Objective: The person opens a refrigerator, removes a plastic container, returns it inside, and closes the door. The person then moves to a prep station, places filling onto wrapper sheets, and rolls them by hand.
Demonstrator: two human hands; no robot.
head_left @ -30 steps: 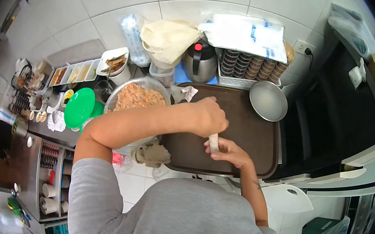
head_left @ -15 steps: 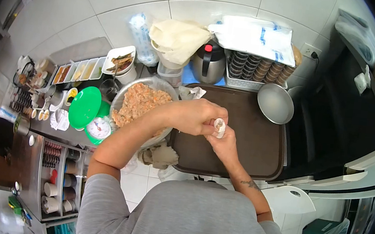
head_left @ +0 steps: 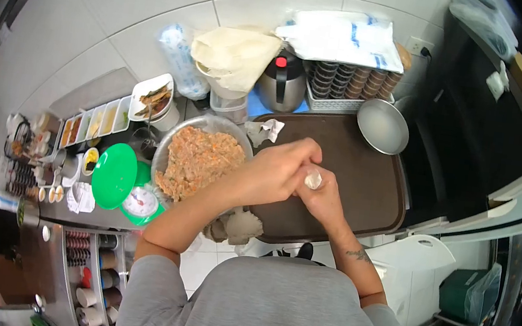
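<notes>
A small white dumpling (head_left: 313, 180) is in my hands, held above the tray. My right hand (head_left: 323, 200) is closed around it, so only part of the pale dough shows between thumb and fingers. My left hand (head_left: 278, 173) presses against it from the left with curled fingers; the fingertips are hidden behind the right hand. Left of my hands stands a metal bowl (head_left: 157, 168) with orange-flecked minced filling (head_left: 202, 161). Beneath my hands is a brown tray (head_left: 362, 188).
On the tray's back right sits a round metal pan (head_left: 382, 127). Crumpled paper (head_left: 270, 130) lies by the bowl, and a cloth (head_left: 237, 226) at the front edge. A green scale (head_left: 140, 203) stands left. Behind are a steel jug (head_left: 281, 90) and stacked cups (head_left: 342, 82).
The dumpling has turned in my hands; the filling seen in its opening before no longer shows. My left hand has moved over the right hand's fingers. The view has shifted slightly.
</notes>
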